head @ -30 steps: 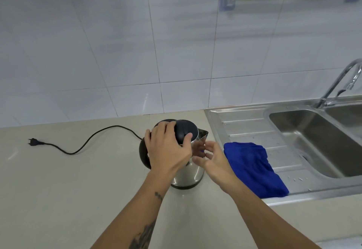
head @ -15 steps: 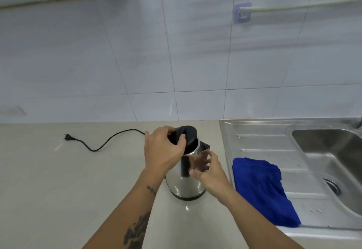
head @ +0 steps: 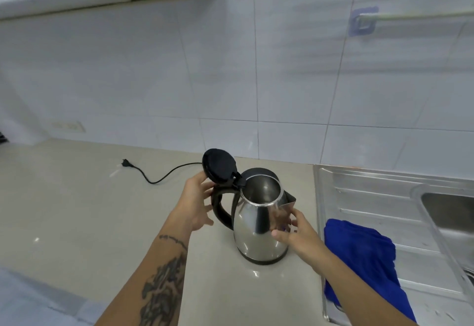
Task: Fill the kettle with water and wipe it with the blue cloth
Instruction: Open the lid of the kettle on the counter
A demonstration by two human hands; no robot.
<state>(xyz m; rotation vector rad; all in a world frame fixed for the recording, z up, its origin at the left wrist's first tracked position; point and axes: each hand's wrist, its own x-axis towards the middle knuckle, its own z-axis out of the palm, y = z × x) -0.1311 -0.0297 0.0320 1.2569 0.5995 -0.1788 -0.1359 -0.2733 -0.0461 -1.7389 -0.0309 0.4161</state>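
Note:
A steel kettle [head: 256, 225] with a black handle stands on the beige counter. Its black lid [head: 218, 166] is flipped up and back, so the bare inside shows. My left hand [head: 196, 203] sits just left of the handle with fingers spread, fingertips near the lid's underside. My right hand [head: 295, 233] rests on the kettle's right side under the spout, steadying the body. A blue cloth [head: 364, 256] lies crumpled on the sink's drainboard, right of the kettle, partly hidden by my right forearm.
The steel drainboard [head: 372, 197] and sink basin [head: 451, 212] fill the right side. A black power cord with plug [head: 133, 168] trails over the counter [head: 77, 210] behind the kettle. A tiled wall rises behind, with a towel rail [head: 364, 20] at upper right.
The kettle's lid has swung open from shut. My left hand came off the lid top to the handle side. The view shifted left, so the tap is out of frame.

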